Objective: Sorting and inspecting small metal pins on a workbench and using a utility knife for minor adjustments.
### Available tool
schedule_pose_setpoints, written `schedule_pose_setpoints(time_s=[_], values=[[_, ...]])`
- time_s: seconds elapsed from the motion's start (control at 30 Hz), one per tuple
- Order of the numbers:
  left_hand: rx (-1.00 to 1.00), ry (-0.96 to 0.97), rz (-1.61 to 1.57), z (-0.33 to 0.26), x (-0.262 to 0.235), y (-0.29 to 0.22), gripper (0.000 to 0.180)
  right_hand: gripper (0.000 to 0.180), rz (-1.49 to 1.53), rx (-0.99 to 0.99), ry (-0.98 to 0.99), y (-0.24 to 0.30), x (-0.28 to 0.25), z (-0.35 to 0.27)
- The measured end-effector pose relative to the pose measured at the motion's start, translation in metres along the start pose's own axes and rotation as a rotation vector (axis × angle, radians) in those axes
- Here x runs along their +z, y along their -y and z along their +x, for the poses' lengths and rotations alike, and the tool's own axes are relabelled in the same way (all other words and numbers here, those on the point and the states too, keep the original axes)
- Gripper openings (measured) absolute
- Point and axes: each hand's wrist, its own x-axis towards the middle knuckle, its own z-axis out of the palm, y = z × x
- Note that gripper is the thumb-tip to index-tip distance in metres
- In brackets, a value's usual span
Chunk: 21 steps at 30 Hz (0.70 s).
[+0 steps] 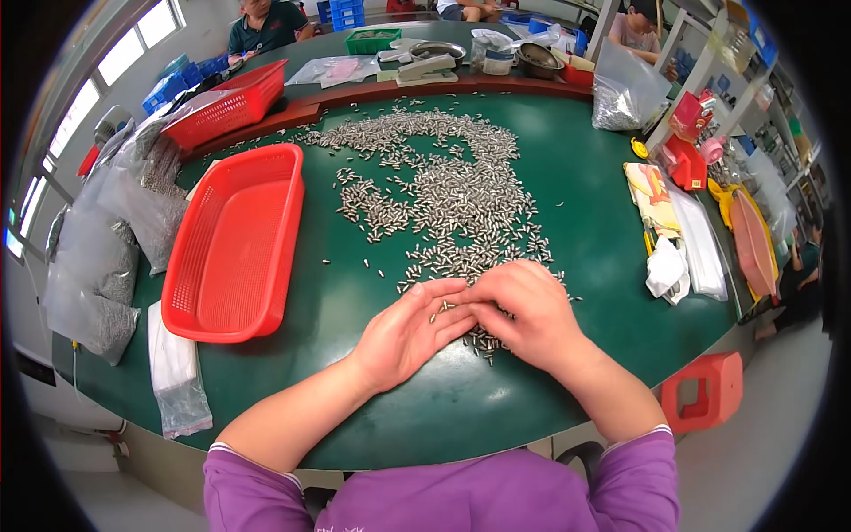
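Observation:
A large spread of small silvery metal pins (461, 195) covers the middle of the green table, thickest just beyond my hands. My left hand (409, 330) is turned palm up at the near edge of the spread, its fingers stretched to the right. A few of the pins lie on its fingers. Over those fingertips bends my right hand (532, 312), thumb and fingers drawn together in a pinch. Whatever sits between its fingertips is hidden. More pins show beneath and around the right hand.
Left of the pins stands a red plastic basket (239, 239), beside clear bags (115, 266) full of small metal parts. Another red basket (226, 106) tilts behind it. At right lie a crumpled white tissue (667, 269) and plastic sleeves (698, 239). A red stool (705, 392) stands below.

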Motion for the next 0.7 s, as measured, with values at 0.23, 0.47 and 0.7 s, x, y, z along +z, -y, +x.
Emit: schedule_pose_setpoints(time_s=[0.23,0.47,0.7], values=[[-0.141,-0.155,0.260,-0.001,-0.002,-0.005,0.013,0.017,0.012,-0.050,-0.012,-0.004,0.003,0.001],[-0.145,-0.146,0.293,0.001,0.003,-0.010,0.016,0.019,0.086,-0.060,-0.031,-0.007,0.002,0.004],[-0.173,-0.131,0.349,-0.004,0.001,-0.007,0.019,0.033,0.241,0.028,-0.039,-0.005,0.007,-0.001]])
